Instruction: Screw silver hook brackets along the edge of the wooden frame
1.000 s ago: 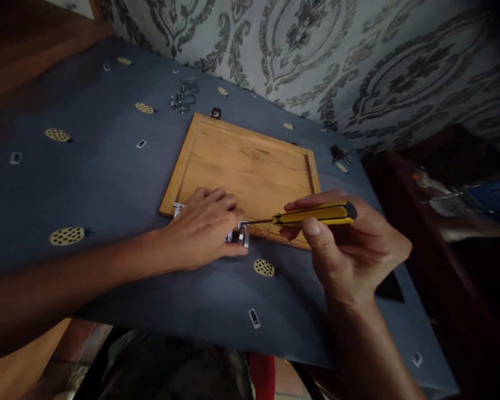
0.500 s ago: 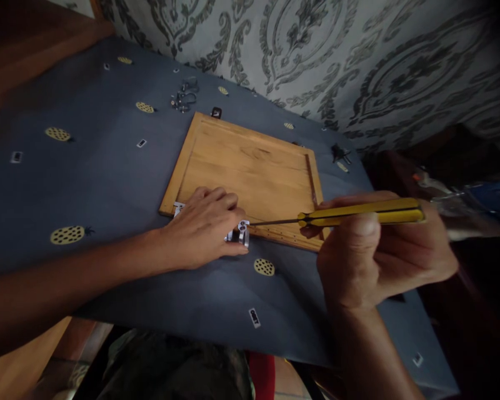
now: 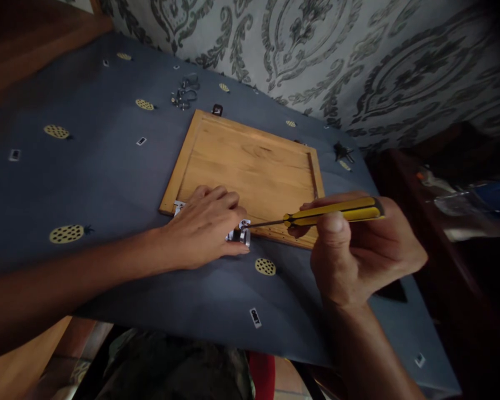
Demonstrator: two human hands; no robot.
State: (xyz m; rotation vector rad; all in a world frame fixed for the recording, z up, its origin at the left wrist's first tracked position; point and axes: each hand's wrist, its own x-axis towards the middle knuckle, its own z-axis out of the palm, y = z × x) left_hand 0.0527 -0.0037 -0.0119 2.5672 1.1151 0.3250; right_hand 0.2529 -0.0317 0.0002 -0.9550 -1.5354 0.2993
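Observation:
A framed wooden panel (image 3: 254,166), like a small cabinet door, lies on the table. My left hand (image 3: 210,225) rests over its near edge, fingers bent around a silver metal hinge (image 3: 244,236), part of which is hidden beneath the hand. Another metal plate (image 3: 179,206) peeks out left of my knuckles on the panel's near left corner. My right hand (image 3: 358,255) is closed around the yellow handle of a screwdriver (image 3: 333,214). Its shaft points left, and the tip meets the hinge just beside my left fingers.
The table wears a blue cloth (image 3: 108,178) with pineapple prints. Toward the back lie several metal pieces (image 3: 184,94) and a dark small item (image 3: 217,110). A black object (image 3: 342,151) sits at the back right, near the patterned wall (image 3: 308,50).
My right hand and the screwdriver have shifted left, and the handle has turned somewhat in the grip. My left hand stays in place on the hinge.

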